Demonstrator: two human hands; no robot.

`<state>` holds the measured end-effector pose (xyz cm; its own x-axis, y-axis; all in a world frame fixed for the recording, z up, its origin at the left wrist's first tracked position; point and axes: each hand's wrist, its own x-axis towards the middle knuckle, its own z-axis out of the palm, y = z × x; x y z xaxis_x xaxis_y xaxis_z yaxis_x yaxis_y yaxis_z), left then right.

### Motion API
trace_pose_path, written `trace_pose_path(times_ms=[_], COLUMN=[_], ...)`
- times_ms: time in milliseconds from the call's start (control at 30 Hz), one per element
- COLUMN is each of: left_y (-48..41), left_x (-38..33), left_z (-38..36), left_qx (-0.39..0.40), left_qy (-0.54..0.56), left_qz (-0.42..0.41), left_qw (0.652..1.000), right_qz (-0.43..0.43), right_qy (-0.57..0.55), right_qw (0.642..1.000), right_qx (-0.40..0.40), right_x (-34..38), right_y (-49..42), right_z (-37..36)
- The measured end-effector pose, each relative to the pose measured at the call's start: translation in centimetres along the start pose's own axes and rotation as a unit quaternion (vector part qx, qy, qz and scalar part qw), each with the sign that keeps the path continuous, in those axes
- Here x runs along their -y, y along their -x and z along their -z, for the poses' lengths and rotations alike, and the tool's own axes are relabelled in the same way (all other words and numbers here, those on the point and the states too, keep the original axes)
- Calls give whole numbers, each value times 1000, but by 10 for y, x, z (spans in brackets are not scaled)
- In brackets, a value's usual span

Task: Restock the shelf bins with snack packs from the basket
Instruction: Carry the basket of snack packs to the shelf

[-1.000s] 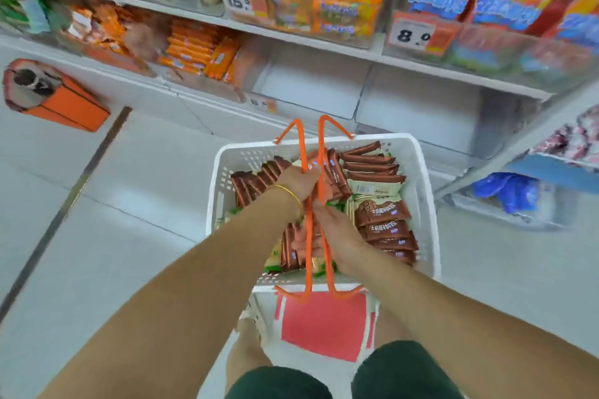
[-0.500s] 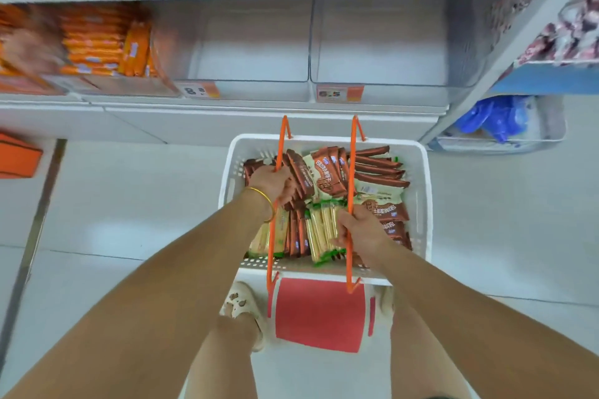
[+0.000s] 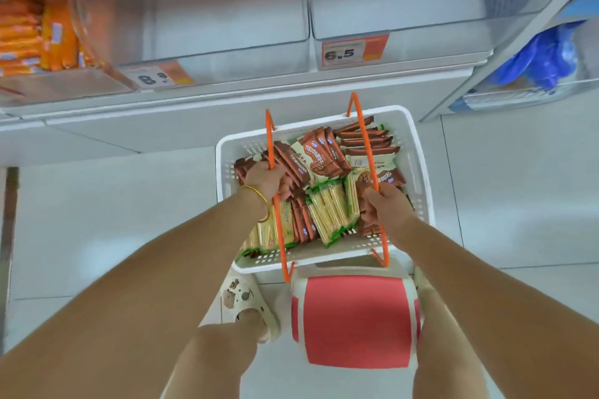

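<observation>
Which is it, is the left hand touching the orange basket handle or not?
Touching. In the head view the left hand grips the orange handle, its fingers curled round it with no gap.

Reaching forward and down, the left hand (image 3: 265,179) curls round the left handle (image 3: 269,139) and the right hand (image 3: 385,207) round the right handle (image 3: 364,139).

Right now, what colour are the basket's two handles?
Orange handles on a white basket; the head view shows them clearly.
</observation>
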<state>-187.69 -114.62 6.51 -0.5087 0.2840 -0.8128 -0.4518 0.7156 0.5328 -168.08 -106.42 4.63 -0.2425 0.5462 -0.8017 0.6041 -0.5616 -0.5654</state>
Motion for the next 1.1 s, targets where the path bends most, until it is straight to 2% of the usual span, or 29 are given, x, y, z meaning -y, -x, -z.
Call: trace_pose_path(times_ms=[333, 467, 533, 567, 600, 633, 667, 700, 733, 767, 800, 867, 933, 1033, 1100], left_y=[-53, -57, -61, -64, -67, -70, -74, -78, -83, -87, -92, -102, -114, -129, -136], left_x=[-4, -8, -9, -10, -9, -8, -5, -1, 4, 10, 15, 22, 22, 12, 1], left_z=[9, 14, 19, 22, 26, 29, 34, 39, 42, 45, 47, 47, 45, 35, 24], left_qx=[4, 19, 15, 7, -12, -44, -79, -114, -141, -156, -172, -208, -231, -209, -188], left_qy=[11, 3, -7, -22, -48, -98, -176, -275, -370, -442, -486, -520, -558, -554, -524], left_qz=[-2, 1, 4, 6, 2, -17, -49, -80, -102, -116, -122, -104, -109, -152, -223], left_qw=[1000, 1000, 1000, 1000, 999, 994, 980, 951, 913, 875, 848, 822, 789, 792, 800], right_qz=[-5, -3, 6, 25, 63, 113, 162, 198, 220, 227, 224, 219, 229, 265, 298], right_qy=[-16, 115, 199, 249, 325, 432, 546, 635, 688, 706, 703, 679, 667, 656, 646], right_qw=[998, 990, 969, 947, 910, 846, 768, 698, 651, 638, 645, 678, 694, 694, 691], right_qx=[-55, -81, -149, -199, -250, -290, -292, -265, -232, -209, -200, -178, -146, -131, -132], right_x=[6, 18, 24, 29, 33, 35, 37, 38, 37, 37, 38, 41, 45, 52, 59], right_y=[-36, -46, -56, -59, -61, -63, -66, -70, -76, -82, -88, -98, -108, -129, -142], right_z=[-18, -1, 0, 0, 0, 2, 2, 2, -1, -7, -16, -35, -52, -63, -65])
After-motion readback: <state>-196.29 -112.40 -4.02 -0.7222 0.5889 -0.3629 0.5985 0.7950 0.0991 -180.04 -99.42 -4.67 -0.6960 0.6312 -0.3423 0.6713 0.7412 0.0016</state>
